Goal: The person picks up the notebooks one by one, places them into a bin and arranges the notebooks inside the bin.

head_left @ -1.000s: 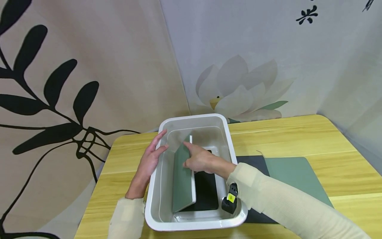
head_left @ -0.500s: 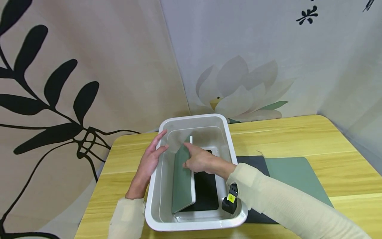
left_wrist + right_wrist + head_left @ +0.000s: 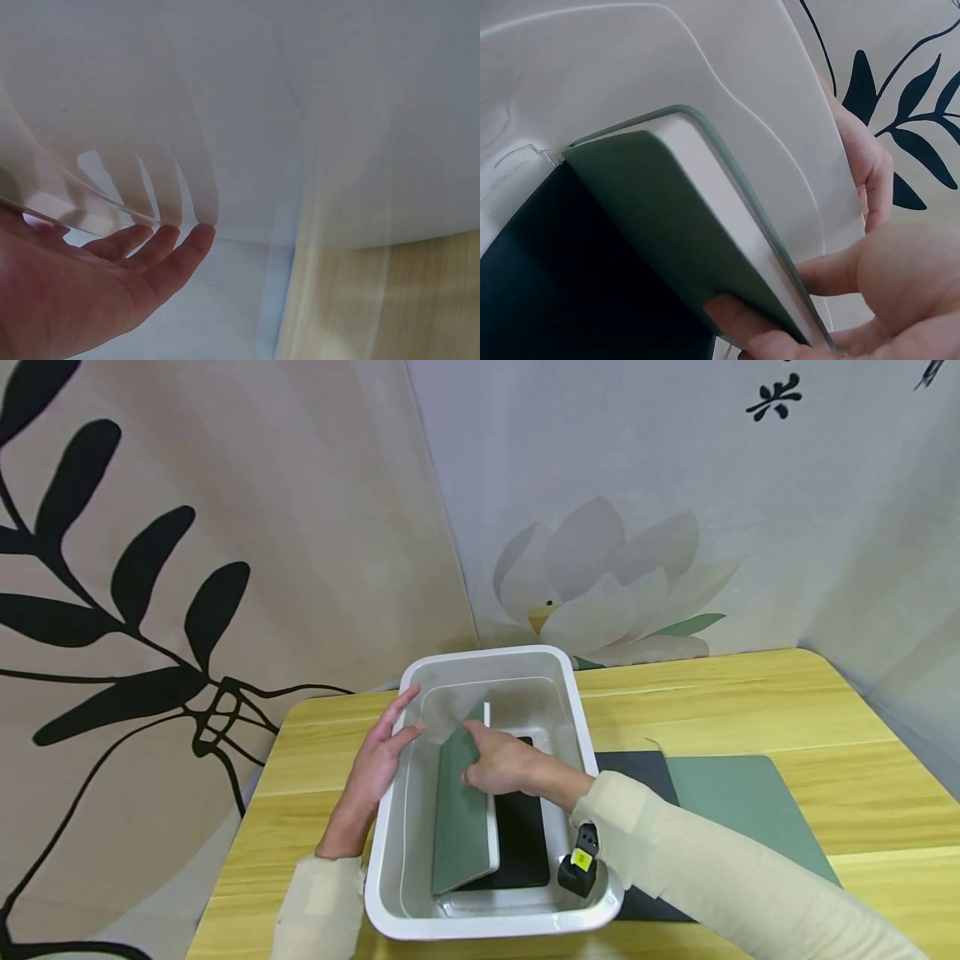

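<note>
In the head view a white plastic tub (image 3: 382, 877) stands on the table. Inside it my right hand (image 3: 504, 762) pinches a green hardcover notebook (image 3: 459, 831) between thumb and fingers. The notebook stands on a long edge, tilted, its white page block showing in the right wrist view (image 3: 712, 187). Beneath and beside it a black notebook (image 3: 521, 843) lies flat on the tub's floor. My left hand (image 3: 377, 764) holds the tub's left wall, thumb over the rim. In the left wrist view its fingertips touch the outside of that wall.
Right of the tub, a dark flat notebook or mat (image 3: 637, 764) and a green one (image 3: 750, 802) lie on the wooden table (image 3: 862, 760), partly under my right sleeve. Curtains with leaf and flower prints hang behind the table.
The green notebook's upper edge has shifted slightly to the right with my right hand on it. My left hand and the tub have not visibly moved.
</note>
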Tool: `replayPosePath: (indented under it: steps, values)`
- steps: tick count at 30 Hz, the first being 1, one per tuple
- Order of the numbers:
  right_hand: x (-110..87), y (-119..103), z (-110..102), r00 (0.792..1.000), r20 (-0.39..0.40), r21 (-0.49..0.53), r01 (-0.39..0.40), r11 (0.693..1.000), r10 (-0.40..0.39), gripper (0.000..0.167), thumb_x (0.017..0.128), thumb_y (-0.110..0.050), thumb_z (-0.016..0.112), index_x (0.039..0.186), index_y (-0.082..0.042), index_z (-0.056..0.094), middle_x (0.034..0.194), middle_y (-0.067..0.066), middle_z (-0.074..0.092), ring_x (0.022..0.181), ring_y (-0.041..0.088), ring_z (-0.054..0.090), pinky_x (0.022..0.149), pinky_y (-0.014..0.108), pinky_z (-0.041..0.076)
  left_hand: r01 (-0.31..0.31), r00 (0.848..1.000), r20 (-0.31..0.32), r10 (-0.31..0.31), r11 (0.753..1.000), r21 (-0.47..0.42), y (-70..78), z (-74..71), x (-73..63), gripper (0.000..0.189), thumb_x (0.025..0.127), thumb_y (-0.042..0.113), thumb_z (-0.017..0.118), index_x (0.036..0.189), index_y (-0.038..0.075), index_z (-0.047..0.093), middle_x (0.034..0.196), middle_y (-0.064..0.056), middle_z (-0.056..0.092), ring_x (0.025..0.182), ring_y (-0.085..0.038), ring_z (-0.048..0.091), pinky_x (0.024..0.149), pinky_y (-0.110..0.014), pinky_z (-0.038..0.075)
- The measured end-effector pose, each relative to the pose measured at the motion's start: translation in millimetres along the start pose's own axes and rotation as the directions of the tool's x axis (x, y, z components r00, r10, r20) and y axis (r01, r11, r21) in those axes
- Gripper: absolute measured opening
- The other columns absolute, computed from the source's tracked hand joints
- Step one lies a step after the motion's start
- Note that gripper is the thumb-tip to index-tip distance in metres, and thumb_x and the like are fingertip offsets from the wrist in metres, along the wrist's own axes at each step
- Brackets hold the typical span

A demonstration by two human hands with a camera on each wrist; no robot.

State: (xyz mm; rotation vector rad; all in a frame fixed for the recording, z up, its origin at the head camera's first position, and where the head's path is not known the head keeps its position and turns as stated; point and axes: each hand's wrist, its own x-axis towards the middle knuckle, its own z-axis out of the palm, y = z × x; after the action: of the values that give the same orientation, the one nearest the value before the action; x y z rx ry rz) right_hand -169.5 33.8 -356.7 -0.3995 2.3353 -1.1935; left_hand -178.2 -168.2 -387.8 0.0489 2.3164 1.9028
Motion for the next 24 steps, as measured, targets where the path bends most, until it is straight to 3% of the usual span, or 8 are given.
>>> replayPosePath:
  steps: [3,6,9,10,19,24]
  values:
    - [-0.5,0.0,-0.2,1.0,0.001,-0.013,-0.02,1.0,0.02,0.075,0.091,-0.008,0.065,0.155,-0.006,0.025,0.141,0.018,0.051,0.113,0.027,0.056,0.1,0.048,0.047,0.006,1.0,-0.002,-0.006,1.0,0.0,0.4,-0.1,-0.3,0.051,0.102,0.024,0.049,0.152,0.033,0.038,0.155,-0.006,0.037,0.122,-0.039,0.049,0.086,-0.04,0.053]
    - [-0.6,0.1,-0.5,0.999,0.009,-0.008,-0.047,0.999,0.047,0.074,0.091,-0.007,0.064,0.155,-0.008,0.026,0.133,0.017,0.055,0.1,0.027,0.061,0.083,0.043,0.055,0.008,1.0,-0.001,-0.008,1.0,0.001,0.8,-0.3,-0.5,0.051,0.103,0.024,0.049,0.152,0.032,0.038,0.154,-0.006,0.037,0.122,-0.038,0.049,0.086,-0.041,0.053]
    - [-0.9,-0.5,-1.0,0.997,0.015,-0.009,-0.077,0.997,0.078,0.073,0.091,-0.006,0.063,0.154,-0.009,0.027,0.126,0.018,0.056,0.087,0.026,0.062,0.061,0.037,0.056,0.009,1.0,0.001,-0.009,1.0,0.001,0.9,-0.5,-0.6,0.051,0.103,0.024,0.049,0.152,0.032,0.038,0.154,-0.005,0.038,0.121,-0.037,0.05,0.086,-0.042,0.053]
    - [-1.1,-0.7,-1.2,0.996,0.016,-0.017,-0.084,0.996,0.084,0.072,0.091,-0.006,0.062,0.154,-0.009,0.027,0.126,0.018,0.056,0.086,0.026,0.063,0.059,0.037,0.057,0.008,1.0,0.002,-0.008,1.0,0.001,0.9,-0.5,-0.7,0.051,0.103,0.024,0.049,0.152,0.032,0.038,0.154,-0.006,0.038,0.121,-0.037,0.05,0.086,-0.042,0.053]
    - [-0.5,-0.2,-1.5,0.994,0.026,-0.071,-0.1,0.992,0.102,0.07,0.092,-0.006,0.06,0.154,-0.009,0.027,0.121,0.02,0.057,0.079,0.026,0.065,0.054,0.036,0.057,0.012,1.0,-0.004,-0.012,1.0,0.019,1.9,-0.7,-0.7,0.051,0.103,0.026,0.049,0.151,0.035,0.038,0.155,-0.005,0.037,0.123,-0.038,0.048,0.085,-0.041,0.053]
    - [-0.6,-0.2,-2.3,0.994,0.04,-0.083,-0.097,0.992,0.101,0.069,0.092,-0.005,0.06,0.153,-0.008,0.028,0.115,0.019,0.059,0.077,0.026,0.065,0.054,0.037,0.057,0.009,1.0,-0.004,-0.009,1.0,0.023,3.1,-0.7,-1.0,0.051,0.103,0.026,0.049,0.151,0.036,0.038,0.155,-0.005,0.036,0.119,-0.033,0.051,0.085,-0.041,0.053]
